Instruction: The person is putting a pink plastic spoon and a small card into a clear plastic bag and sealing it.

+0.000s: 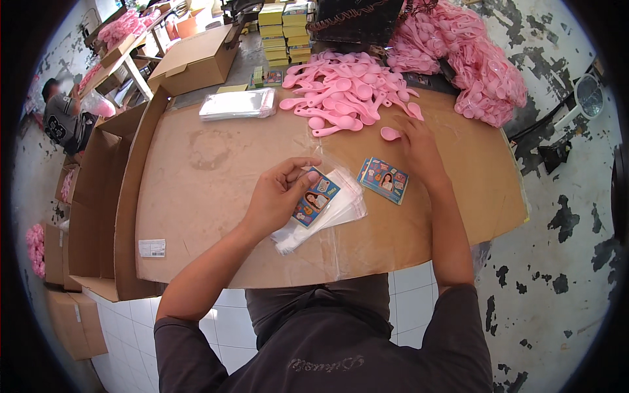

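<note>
My left forearm slants up and inward from the lower left, the elbow just off the near edge. My left hand (pixel 278 193) is bent at the wrist with its back to me, thumb pressed over a blue printed card (pixel 316 198); the grip is narrow and has the card, which tilts over a fanned bundle of clear plastic sleeves (pixel 350 202). My right forearm runs almost straight forward. My right hand (pixel 421 149) reaches to the front of the spoon heap (pixel 357 92), fingers bent down at one pink spoon (pixel 390 133) whose bowl shows left of them; I cannot tell whether they have closed on its handle. Between my hands, nearer the right, a small stack of the same blue cards (pixel 386 179) lies on the brown cardboard-covered tabletop (pixel 196 216).

The near edge bows across in front of my lap, with both forearms passing over it. On the left, an open carton (pixel 98 196) stands along the side, its wall rising as a barrier. The right edge slants off near the peeling wall, and there a broad strip of cardboard gives my right elbow room. The widest room to move is left of my left hand, reaching to the carton. Farther forward, a wrapped pack of clear bags (pixel 237 105), the spoon heap and bulky bagged pink spoons (pixel 488 78) bound the space.
</note>
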Motion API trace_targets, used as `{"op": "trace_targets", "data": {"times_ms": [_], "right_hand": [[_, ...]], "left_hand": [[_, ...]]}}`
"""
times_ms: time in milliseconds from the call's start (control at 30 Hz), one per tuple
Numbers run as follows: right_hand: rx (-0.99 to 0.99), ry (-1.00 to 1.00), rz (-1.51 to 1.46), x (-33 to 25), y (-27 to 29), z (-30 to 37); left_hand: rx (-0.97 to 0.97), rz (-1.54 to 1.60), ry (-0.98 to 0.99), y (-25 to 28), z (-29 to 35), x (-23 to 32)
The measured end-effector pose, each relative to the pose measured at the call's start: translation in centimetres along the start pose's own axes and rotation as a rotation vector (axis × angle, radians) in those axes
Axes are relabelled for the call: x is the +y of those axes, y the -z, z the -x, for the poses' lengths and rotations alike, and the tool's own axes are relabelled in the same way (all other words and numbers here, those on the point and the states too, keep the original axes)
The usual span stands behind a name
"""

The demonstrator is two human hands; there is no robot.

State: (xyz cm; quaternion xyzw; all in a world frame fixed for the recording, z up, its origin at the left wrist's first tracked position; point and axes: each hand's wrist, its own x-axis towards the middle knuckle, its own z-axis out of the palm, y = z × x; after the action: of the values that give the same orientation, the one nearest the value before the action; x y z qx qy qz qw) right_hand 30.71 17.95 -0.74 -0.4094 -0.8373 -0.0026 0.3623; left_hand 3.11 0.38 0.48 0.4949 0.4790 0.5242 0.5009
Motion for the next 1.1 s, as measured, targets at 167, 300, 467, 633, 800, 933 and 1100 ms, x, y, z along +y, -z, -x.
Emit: {"op": "trace_targets", "data": {"times_ms": [167, 300, 467, 633, 800, 933, 1100], "right_hand": [[-0.203, 0.060, -0.042, 0.8, -0.2, 0.3], [-0.336, 0.184, -0.245, -4.5, 1.1, 0.7], [-0.116, 0.346, -0.307, -9.3, 1.3, 1.5], [-0.080, 0.427, -0.288, -9.9, 1.4, 1.7], [-0.101, 0.617, -0.056, -10.5, 1.2, 1.4], [-0.116, 0.619, -0.032, -12.3, 1.2, 1.9], [-0.246, 0.530, -0.515, -13.7, 0.4, 2.6]], "left_hand": [[-0.048, 0.112, 0.032, 0.6, -0.4, -1.4], [-0.020, 0.159, 0.042, 0.7, -0.1, -1.2], [-0.103, 0.119, 0.066, 0.5, 0.0, -1.0], [-0.112, 0.053, 0.090, 0.2, 0.3, -0.4], [-0.151, 0.038, 0.055, -0.2, 0.2, -1.2], [-0.145, -0.062, 0.064, -0.2, 0.3, -1.7], [-0.151, 0.046, -0.026, -0.4, 0.6, -1.5]]}}
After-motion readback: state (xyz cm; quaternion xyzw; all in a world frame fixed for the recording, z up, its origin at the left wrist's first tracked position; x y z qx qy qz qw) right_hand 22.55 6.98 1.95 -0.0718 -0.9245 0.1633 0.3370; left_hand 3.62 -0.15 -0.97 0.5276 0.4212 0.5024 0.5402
